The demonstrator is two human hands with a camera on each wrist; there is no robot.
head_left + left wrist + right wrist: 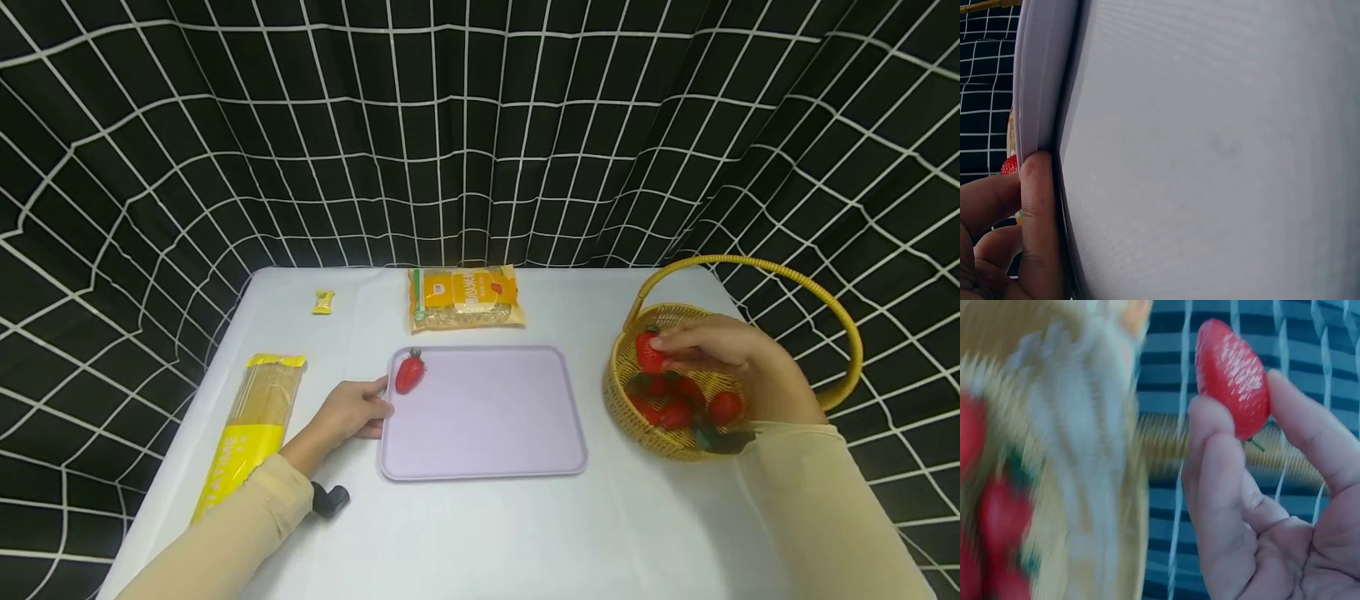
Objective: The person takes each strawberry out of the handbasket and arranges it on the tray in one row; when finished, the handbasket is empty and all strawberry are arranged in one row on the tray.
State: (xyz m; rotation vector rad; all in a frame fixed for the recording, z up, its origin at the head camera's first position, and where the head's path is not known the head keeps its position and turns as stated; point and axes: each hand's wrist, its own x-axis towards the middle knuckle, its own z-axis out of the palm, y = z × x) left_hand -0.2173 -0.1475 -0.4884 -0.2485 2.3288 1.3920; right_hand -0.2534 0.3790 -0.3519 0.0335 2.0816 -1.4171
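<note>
My right hand [727, 343] pinches a red strawberry [1235, 381] between thumb and fingertips, over the mouth of a yellow wicker basket [617, 398]. Several more strawberries [675, 414] lie inside the basket, partly hidden by the hand and wrist. On the left, my left hand [347, 415] grips the left edge of a pale lilac tray [487, 417], its fingers at the rim in the left wrist view. One strawberry [409, 373] with a green top rests in the tray's upper left corner, close to the left fingertips.
The basket's tall handle [806, 282] arches over the right forearm. Behind the tray lies an orange food packet [467, 298], with a small yellow wrapped piece [323, 302] to its left. A long yellow pasta packet [251, 429] lies beside the left forearm on the white table [480, 542].
</note>
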